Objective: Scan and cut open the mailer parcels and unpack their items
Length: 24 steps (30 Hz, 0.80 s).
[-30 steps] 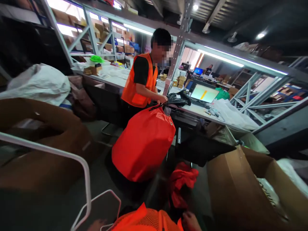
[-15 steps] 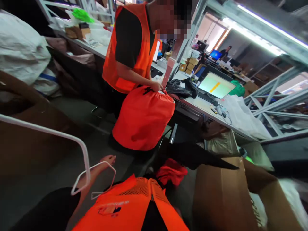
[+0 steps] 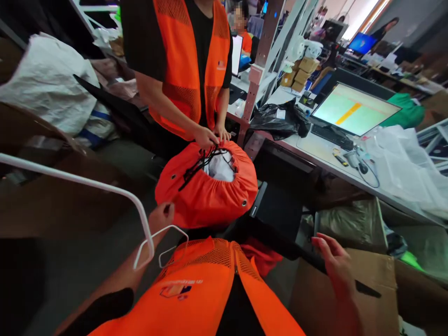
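A red-orange drawstring bag [image 3: 210,203] sits before me, its gathered mouth partly open on white contents [image 3: 221,167]. Black cords [image 3: 196,170] trail over its top. A co-worker's hands [image 3: 212,136] are at the far rim, by the cords. My left hand [image 3: 163,215] is beside the bag's near left side, fingers curled in with nothing visible in them; whether it touches the cloth I cannot tell. Out to the right, my right hand [image 3: 334,261] is open, thumb and fingers apart, above a cardboard box [image 3: 371,270] and near a black chair part [image 3: 308,254].
A white bent metal rod [image 3: 87,179] crosses the left side. The co-worker wears an orange vest [image 3: 178,60]. On the right, a desk [image 3: 297,144] holds a monitor [image 3: 353,109], a scanner [image 3: 357,161] and a black plastic bag [image 3: 280,119]. White sacks [image 3: 59,79] lie at left.
The bag has tipped so its open mouth faces up toward me. My left hand has moved up to the bag's side. My right hand has come into view.
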Available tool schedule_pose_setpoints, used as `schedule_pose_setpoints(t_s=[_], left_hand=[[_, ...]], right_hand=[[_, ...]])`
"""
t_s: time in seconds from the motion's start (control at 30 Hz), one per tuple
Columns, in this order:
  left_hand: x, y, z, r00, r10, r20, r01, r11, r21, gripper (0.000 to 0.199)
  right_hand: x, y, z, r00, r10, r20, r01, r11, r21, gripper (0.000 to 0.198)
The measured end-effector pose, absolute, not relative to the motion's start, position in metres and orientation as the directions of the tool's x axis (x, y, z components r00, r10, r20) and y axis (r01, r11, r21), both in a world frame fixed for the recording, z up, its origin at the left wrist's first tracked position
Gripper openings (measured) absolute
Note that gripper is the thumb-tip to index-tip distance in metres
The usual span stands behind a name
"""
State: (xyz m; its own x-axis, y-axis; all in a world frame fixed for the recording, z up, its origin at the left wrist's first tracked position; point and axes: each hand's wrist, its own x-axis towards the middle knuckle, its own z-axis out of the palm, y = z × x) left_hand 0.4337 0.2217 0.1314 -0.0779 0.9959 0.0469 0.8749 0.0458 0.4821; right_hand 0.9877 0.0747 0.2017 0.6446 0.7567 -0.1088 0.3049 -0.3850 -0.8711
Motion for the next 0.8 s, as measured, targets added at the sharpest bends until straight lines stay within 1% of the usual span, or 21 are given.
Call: schedule_pose_setpoints(t_s=[0.03,0.07,0.13,0.17,0.2,0.27,0.3,0.33,0.37,0.43,0.5,0.6,0.63,0.7,0.8], left_hand=[[0.439,0.245,0.136,-0.057,0.994,0.095,0.877,0.004,0.481,0.028],[0.445,0.268,0.142,-0.008,0.990,0.140,0.876,-0.060,0.479,0.028],[0.463,0.311,0.149,0.181,0.965,0.189,0.850,-0.250,0.464,0.028],[0.474,0.330,0.150,0.294,0.936,0.191,0.820,-0.350,0.453,0.026],[0.485,0.346,0.150,0.397,0.899,0.184,0.784,-0.436,0.441,0.025],[0.505,0.373,0.143,0.530,0.833,0.160,0.730,-0.544,0.414,0.028],[0.513,0.384,0.138,0.555,0.818,0.153,0.722,-0.565,0.399,0.033],[0.518,0.395,0.133,0.558,0.816,0.151,0.728,-0.568,0.384,0.039],[0.522,0.405,0.129,0.548,0.823,0.150,0.741,-0.560,0.370,0.045],[0.524,0.422,0.123,0.523,0.841,0.138,0.771,-0.535,0.346,0.046],[0.522,0.435,0.122,0.513,0.852,0.110,0.790,-0.518,0.329,0.040],[0.521,0.446,0.125,0.511,0.857,0.075,0.805,-0.507,0.310,0.037],[0.523,0.450,0.127,0.508,0.859,0.066,0.810,-0.502,0.303,0.038],[0.531,0.464,0.135,0.500,0.865,0.044,0.822,-0.490,0.290,0.040],[0.553,0.500,0.157,0.464,0.886,0.018,0.852,-0.451,0.266,0.040]], right_hand=[[0.981,0.093,0.202,0.595,0.795,-0.114,0.329,-0.370,-0.869,0.049],[0.971,0.115,0.204,0.520,0.849,-0.096,0.392,-0.337,-0.856,0.046],[0.939,0.169,0.207,0.316,0.948,-0.039,0.547,-0.216,-0.809,0.043],[0.919,0.199,0.208,0.193,0.981,-0.009,0.617,-0.129,-0.776,0.043],[0.896,0.230,0.207,0.095,0.995,0.011,0.651,-0.053,-0.757,0.041],[0.847,0.292,0.199,-0.069,0.996,0.054,0.683,0.086,-0.726,0.036],[0.823,0.320,0.193,-0.161,0.984,0.074,0.695,0.166,-0.700,0.034],[0.799,0.344,0.185,-0.261,0.962,0.077,0.701,0.243,-0.671,0.036],[0.778,0.365,0.177,-0.340,0.938,0.069,0.705,0.303,-0.641,0.044],[0.744,0.395,0.162,-0.454,0.891,0.027,0.721,0.385,-0.576,0.060],[0.725,0.409,0.152,-0.506,0.862,-0.029,0.765,0.433,-0.477,0.067],[0.717,0.418,0.150,-0.485,0.868,-0.107,0.847,0.436,-0.305,0.064],[0.717,0.422,0.151,-0.465,0.877,-0.123,0.865,0.422,-0.271,0.062],[0.720,0.436,0.155,-0.442,0.888,-0.125,0.882,0.405,-0.240,0.054],[0.730,0.477,0.167,-0.437,0.896,-0.074,0.879,0.408,-0.249,0.040]])
